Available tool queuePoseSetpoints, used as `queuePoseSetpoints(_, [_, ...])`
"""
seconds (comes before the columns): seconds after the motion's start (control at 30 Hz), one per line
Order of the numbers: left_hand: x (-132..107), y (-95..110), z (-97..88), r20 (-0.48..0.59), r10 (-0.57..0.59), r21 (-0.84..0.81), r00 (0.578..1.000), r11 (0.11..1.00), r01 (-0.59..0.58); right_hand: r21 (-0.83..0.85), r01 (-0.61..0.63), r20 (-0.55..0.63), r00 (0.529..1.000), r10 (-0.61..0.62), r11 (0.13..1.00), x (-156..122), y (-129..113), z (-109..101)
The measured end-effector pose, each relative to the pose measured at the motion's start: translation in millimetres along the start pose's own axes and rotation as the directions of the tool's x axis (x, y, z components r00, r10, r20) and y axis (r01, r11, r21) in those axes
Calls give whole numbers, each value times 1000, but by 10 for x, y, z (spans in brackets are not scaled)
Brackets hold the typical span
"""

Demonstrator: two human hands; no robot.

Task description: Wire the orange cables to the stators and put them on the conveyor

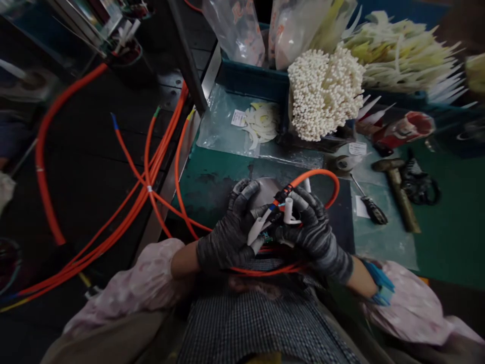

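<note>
Both my hands wear grey striped gloves and meet close to my body at the table's front edge. My left hand (237, 227) is closed on a white plastic sleeve (256, 230) at the end of a blue-tipped wire. An orange cable (320, 174) loops up from the work, with black tape near its end. Around that cable's end my right hand (312, 222) is closed, beside a short upright white plastic tube (288, 208). Thin wires between the hands are partly hidden by fingers. A rounded grey piece (265, 192) shows behind the fingers.
Orange cables (149, 177) run along the left side. Behind my hands are flat white pieces (262, 121) on plastic and a bundle of white sticks (324, 93). To the right lie a screwdriver (373, 208), a hammer (401, 197) and black-handled scissors (419, 184).
</note>
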State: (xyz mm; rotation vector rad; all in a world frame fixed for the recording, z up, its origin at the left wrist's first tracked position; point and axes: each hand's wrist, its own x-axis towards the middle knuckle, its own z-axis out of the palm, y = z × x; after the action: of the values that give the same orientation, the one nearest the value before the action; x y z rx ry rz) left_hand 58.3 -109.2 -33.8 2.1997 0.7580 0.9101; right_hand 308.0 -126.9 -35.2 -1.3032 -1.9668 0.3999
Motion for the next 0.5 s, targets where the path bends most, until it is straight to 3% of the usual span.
queuePoseSetpoints(0.13, [25, -34, 13, -33, 41, 7, 999, 999, -41, 12, -66, -40, 997, 67, 998, -24, -91, 15])
queuePoseSetpoints(0.2, [14, -25, 56, -99, 73, -7, 992, 997, -74, 67, -125, -34, 991, 127, 990, -47, -118, 27])
queuePoseSetpoints(0.33, [-72, 27, 242, -286, -56, -68, 957, 997, 38, 184, -279, -3, 959, 284, 943, -77, -125, 51])
queuePoseSetpoints(0.4, [-103, 34, 369, -353, -106, -9, 930, 994, 110, 169, -279, 2, 959, 283, 945, -81, -119, 50])
queuePoseSetpoints(0.5, [-82, 9, 524, -426, -67, 120, 902, 984, 130, 74, -191, 34, 981, 189, 979, -96, -96, 13])
